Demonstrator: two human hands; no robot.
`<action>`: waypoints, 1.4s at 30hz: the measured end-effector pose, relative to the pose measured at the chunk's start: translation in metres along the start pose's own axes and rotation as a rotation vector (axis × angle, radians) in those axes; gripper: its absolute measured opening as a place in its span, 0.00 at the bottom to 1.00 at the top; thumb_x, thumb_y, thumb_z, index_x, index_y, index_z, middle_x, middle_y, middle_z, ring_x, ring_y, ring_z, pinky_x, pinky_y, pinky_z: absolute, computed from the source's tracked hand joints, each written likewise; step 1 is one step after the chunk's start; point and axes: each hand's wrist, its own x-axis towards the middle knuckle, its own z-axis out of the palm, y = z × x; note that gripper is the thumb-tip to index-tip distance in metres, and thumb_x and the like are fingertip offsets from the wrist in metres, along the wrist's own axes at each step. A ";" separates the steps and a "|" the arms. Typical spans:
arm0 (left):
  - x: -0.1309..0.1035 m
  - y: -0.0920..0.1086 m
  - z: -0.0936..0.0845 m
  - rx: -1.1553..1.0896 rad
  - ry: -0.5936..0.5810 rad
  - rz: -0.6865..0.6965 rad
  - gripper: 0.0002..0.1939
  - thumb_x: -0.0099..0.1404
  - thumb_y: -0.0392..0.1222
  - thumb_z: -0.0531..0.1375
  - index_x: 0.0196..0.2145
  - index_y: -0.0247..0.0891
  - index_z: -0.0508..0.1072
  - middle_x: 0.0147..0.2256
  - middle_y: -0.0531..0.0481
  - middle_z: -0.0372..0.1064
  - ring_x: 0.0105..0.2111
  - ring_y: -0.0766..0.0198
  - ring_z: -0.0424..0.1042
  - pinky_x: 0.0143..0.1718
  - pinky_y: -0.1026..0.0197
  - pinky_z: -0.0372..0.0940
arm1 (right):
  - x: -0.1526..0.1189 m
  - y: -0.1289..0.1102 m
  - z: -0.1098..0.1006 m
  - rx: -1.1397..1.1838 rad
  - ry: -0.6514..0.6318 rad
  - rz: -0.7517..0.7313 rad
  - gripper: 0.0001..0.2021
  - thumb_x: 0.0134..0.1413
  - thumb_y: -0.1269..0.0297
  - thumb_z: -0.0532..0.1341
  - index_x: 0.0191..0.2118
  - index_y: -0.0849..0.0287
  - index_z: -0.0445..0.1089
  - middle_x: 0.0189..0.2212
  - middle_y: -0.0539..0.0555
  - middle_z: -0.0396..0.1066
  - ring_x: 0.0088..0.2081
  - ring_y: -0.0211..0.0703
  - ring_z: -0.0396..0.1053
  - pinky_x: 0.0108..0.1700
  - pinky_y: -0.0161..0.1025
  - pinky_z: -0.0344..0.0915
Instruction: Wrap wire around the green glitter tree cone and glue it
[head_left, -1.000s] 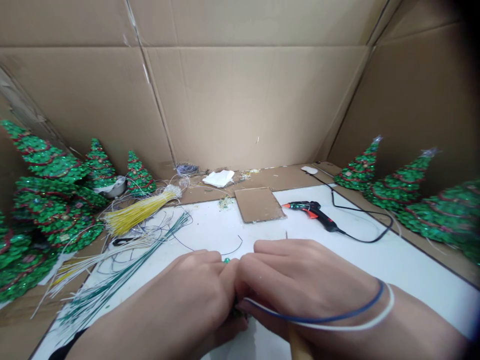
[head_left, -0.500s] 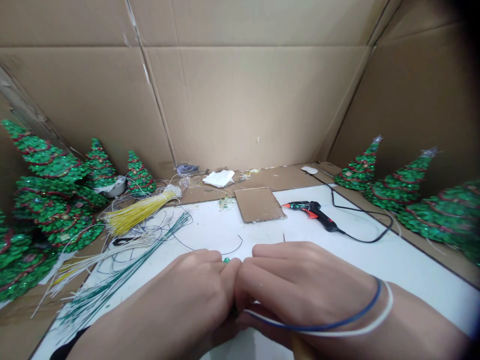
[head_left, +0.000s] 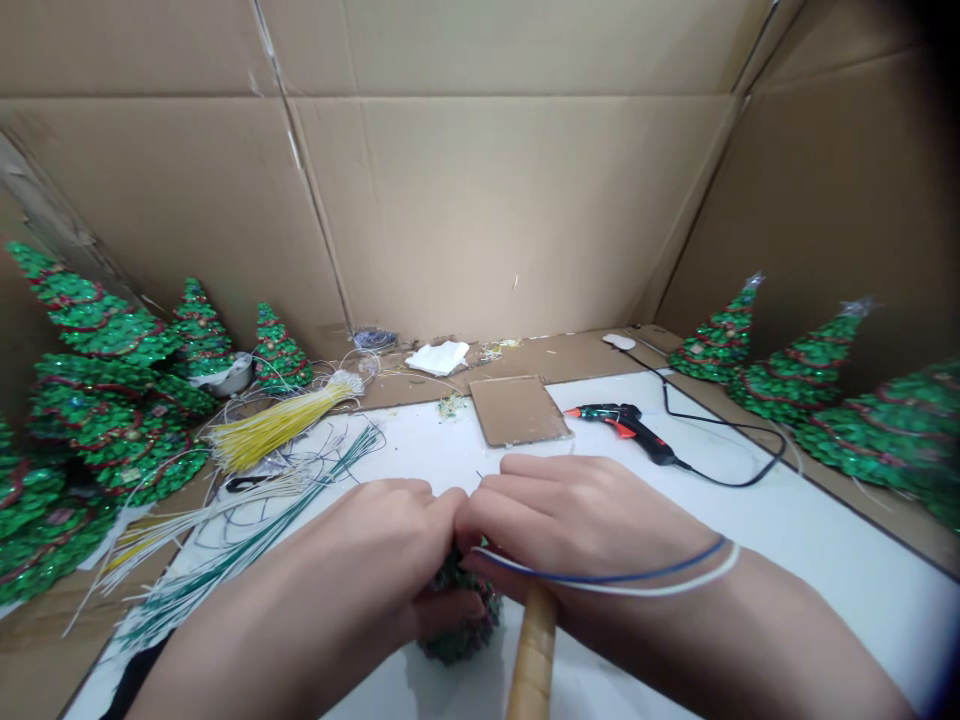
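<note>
My left hand (head_left: pixel 375 540) is closed, its fingers curled around a small Christmas tree (head_left: pixel 461 645) covered in green tinsel-like bits with red touches. The hands hide most of this tree. Touching it, my right hand (head_left: pixel 562 510) is closed with its fingertips pinched against the top. A blue wire (head_left: pixel 637 577) and a white wire (head_left: pixel 645 590) run from the right fingers below the hand and up over the wrist. Beneath the right palm extends a tan round rod (head_left: pixel 532 660); whether the hand grips it, I cannot tell.
Finished green trees stand at left (head_left: pixel 112 420) and right (head_left: pixel 787 350). A glue gun (head_left: pixel 626 425) with black cord lies beside a cardboard square (head_left: pixel 517 410). Bundles of yellow wires (head_left: pixel 285 420) and green wires (head_left: pixel 262 545) spread at left. Cardboard walls (head_left: pixel 510 200) enclose the table.
Both hands have moved slightly up and left. The small tree beneath them and more of the tan rod have come into view. The wires have shifted with the right hand.
</note>
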 end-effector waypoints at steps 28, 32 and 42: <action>0.010 -0.005 -0.020 -0.069 -0.067 0.007 0.05 0.60 0.42 0.59 0.28 0.41 0.71 0.26 0.58 0.69 0.25 0.69 0.64 0.25 0.68 0.57 | 0.017 0.008 -0.006 0.297 -0.225 0.039 0.11 0.51 0.78 0.55 0.37 0.55 0.66 0.29 0.48 0.69 0.29 0.34 0.63 0.29 0.30 0.52; -0.010 -0.011 -0.039 0.028 0.181 -0.062 0.10 0.60 0.50 0.59 0.37 0.45 0.70 0.26 0.57 0.68 0.25 0.67 0.66 0.24 0.68 0.58 | 0.015 0.005 -0.002 0.268 -0.170 0.092 0.08 0.53 0.76 0.54 0.34 0.56 0.65 0.27 0.47 0.67 0.27 0.34 0.60 0.27 0.30 0.49; -0.007 0.022 -0.026 0.313 0.413 0.130 0.09 0.65 0.45 0.54 0.31 0.42 0.71 0.29 0.52 0.68 0.30 0.63 0.64 0.30 0.63 0.59 | 0.013 0.000 0.003 0.181 -0.086 0.072 0.09 0.56 0.74 0.51 0.38 0.58 0.66 0.31 0.51 0.69 0.31 0.38 0.63 0.32 0.33 0.54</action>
